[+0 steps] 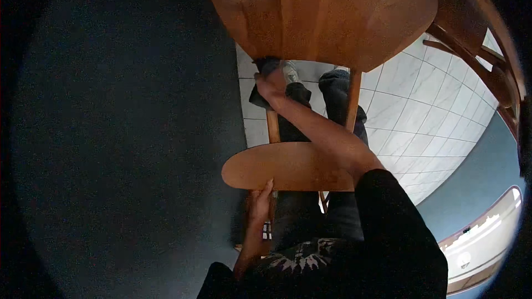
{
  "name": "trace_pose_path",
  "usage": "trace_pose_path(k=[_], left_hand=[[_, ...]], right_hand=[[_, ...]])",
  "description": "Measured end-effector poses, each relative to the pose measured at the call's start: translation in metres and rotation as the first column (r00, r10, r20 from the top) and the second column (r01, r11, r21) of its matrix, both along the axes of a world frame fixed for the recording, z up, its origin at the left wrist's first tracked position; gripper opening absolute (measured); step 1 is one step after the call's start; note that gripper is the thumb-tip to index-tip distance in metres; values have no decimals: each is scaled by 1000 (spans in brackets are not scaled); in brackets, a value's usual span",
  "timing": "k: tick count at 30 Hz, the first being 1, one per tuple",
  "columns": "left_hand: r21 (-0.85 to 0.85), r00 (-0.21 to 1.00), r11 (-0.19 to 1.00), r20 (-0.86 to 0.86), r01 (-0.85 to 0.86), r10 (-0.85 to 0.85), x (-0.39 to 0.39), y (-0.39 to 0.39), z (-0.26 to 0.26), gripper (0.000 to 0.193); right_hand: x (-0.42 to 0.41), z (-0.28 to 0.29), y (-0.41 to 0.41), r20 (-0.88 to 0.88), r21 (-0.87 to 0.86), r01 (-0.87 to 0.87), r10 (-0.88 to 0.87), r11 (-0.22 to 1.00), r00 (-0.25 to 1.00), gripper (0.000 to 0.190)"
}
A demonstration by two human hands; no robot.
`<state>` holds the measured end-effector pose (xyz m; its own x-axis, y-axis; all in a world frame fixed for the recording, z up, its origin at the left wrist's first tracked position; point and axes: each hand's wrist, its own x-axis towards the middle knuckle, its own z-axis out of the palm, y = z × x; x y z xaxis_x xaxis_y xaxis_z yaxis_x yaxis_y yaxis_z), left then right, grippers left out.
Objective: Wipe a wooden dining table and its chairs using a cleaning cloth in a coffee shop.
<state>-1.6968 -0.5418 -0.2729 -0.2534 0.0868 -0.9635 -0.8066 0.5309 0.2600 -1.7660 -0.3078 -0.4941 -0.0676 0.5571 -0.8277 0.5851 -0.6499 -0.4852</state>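
A wooden chair is before me, its backrest (pixel 286 166) close to my body and its broad seat (pixel 328 16) beyond. My left hand (pixel 262 197) grips the near edge of the backrest, thumb resting on its face. Across the backrest reaches my right arm, and my right hand (pixel 272 85) is closed around a dark cloth (pixel 258 97) at the left post (pixel 273 126), just below the seat. The right post (pixel 353 99) stands apart from both hands. Part of the cloth is hidden behind my fingers.
A dark wall (pixel 137 133) runs along my left side. White floor tiles (pixel 399 108) lie to the right, with other wooden furniture (pixel 461 12) at the upper right. My trouser legs (pixel 336 91) show between the posts. A bright framed opening or mirror (pixel 478 245) is at lower right.
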Motion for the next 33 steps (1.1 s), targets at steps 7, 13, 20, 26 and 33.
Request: trace_pose_path(k=[7,13,20,26,33], left_hand=[[-69,989,988,37,-139,141,-10,3,14,50],[61,995,994,53,-87,83,-7,-19,-8,52],[11,991,994,76,111,-112,-8,-56,-34,54],[3,938,949,153,315,-312,-25,-99,-40,70],[-19,899,900,68,436,-433,-48,-121,-46,57]], right_hand=[[56,117,15,-535,117,-884,778,453,328,62],[158,184,12,-303,596,-760,949,259,86,68],[185,179,112,-95,208,-827,852,523,515,59],[148,208,205,269,891,-394,435,227,859,62],[94,174,258,431,877,-470,271,97,861,68]])
